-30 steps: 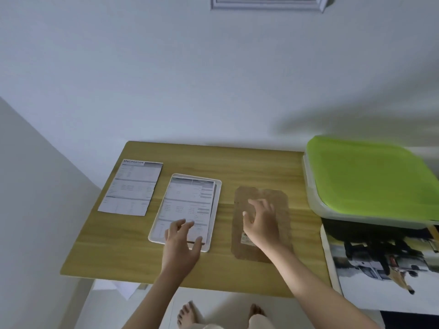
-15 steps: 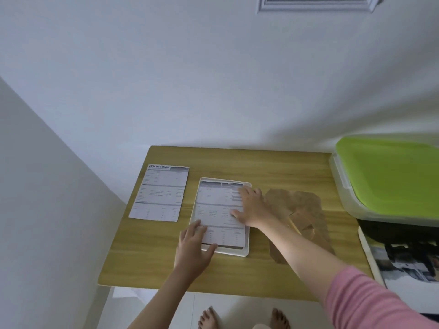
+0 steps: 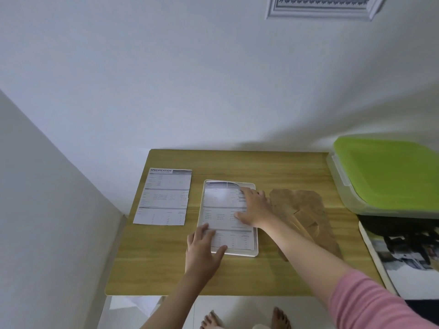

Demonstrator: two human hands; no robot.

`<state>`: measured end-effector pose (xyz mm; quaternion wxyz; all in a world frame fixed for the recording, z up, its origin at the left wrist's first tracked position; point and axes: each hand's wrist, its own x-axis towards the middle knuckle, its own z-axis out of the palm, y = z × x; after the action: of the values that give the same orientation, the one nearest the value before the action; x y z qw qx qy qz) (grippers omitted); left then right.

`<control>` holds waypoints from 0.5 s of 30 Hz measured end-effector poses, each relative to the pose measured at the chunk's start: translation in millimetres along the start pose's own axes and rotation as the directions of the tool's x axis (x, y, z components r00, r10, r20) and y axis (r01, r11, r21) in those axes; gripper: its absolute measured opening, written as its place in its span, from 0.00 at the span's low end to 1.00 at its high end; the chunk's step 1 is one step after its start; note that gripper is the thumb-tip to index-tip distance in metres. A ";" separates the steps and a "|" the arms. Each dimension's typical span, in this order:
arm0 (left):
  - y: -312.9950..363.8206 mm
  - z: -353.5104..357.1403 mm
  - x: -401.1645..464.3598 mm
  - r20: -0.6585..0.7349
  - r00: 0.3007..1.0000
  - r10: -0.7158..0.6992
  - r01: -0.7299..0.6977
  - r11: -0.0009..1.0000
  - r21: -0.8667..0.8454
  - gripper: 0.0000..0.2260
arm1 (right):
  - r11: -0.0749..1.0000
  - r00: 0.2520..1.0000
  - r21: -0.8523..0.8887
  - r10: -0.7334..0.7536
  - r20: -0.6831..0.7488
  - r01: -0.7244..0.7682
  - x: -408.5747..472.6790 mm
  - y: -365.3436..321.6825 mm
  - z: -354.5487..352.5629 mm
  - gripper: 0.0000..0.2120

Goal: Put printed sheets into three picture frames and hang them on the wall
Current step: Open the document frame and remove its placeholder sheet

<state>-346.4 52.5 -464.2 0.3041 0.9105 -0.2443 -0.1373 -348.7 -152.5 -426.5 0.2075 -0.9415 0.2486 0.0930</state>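
Note:
A white picture frame (image 3: 255, 253) lies flat on the wooden table (image 3: 237, 276) with a printed sheet (image 3: 223, 210) lying in it. My left hand (image 3: 204, 250) rests at the frame's near left corner, fingers on the sheet and thumb along the near edge. My right hand (image 3: 255, 206) lies flat with spread fingers on the sheet's right side. A second printed sheet (image 3: 164, 197), headed SPECIFICATION, lies to the left. A brown backing board (image 3: 301, 210) lies to the right of the frame. One framed picture (image 3: 320, 8) hangs on the wall above.
A clear storage box with a green lid (image 3: 389, 176) stands at the table's right. Below it sit a dark object (image 3: 399, 225) and a large printed picture (image 3: 408, 262). A white wall (image 3: 47, 210) closes in on the left. My bare feet (image 3: 244, 319) show under the table's front edge.
My right hand left the brown backing board and moved left onto the sheet in the frame. My left hand stayed at the frame's near left corner. The camera view shifted.

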 end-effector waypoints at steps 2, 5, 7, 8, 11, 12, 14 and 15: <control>0.0 -0.7 -0.2 0.006 1.000 0.001 -0.001 1.000 0.006 0.23 | 0.993 1.000 0.120 -0.001 -0.007 0.002 -3.9 -2.0 -0.1 0.35; -0.6 -2.0 0.4 0.006 1.000 0.002 -0.002 1.000 0.008 0.23 | 0.918 0.997 0.396 0.028 -0.073 0.003 -14.1 -4.5 2.9 0.33; -0.9 -2.7 0.0 0.005 1.000 -0.002 0.002 1.000 0.001 0.23 | 0.862 0.992 0.506 0.050 -0.119 0.018 -26.1 -5.9 7.7 0.30; -1.2 -3.1 -0.5 0.004 1.000 -0.005 0.005 1.000 -0.006 0.23 | 0.842 0.991 0.538 0.051 -0.127 0.026 -32.7 -6.3 11.2 0.28; -2.0 -4.0 -2.1 0.000 1.000 -0.014 0.014 0.999 -0.039 0.23 | 0.783 0.994 0.621 0.058 -0.094 0.013 -49.4 -8.3 20.0 0.20; -2.3 -4.4 -2.6 -0.002 1.000 -0.013 0.013 0.998 -0.057 0.23 | 0.762 0.993 0.648 0.072 -0.088 0.002 -52.9 -9.2 20.9 0.19; -2.9 -6.3 -3.8 -0.010 1.000 -0.015 0.013 0.993 -0.115 0.23 | 0.714 0.989 0.700 0.103 -0.111 0.004 -56.9 -11.9 19.1 0.17; -2.3 -8.3 -4.6 -0.022 0.999 -0.025 0.021 0.987 -0.159 0.23 | 0.688 0.985 0.726 0.116 -0.131 0.015 -58.3 -12.8 16.7 0.17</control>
<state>-346.1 60.6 -458.7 0.3769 0.8877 -0.2185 -0.1490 -393.5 -110.1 -420.8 0.5375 -0.7806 0.3073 -0.0858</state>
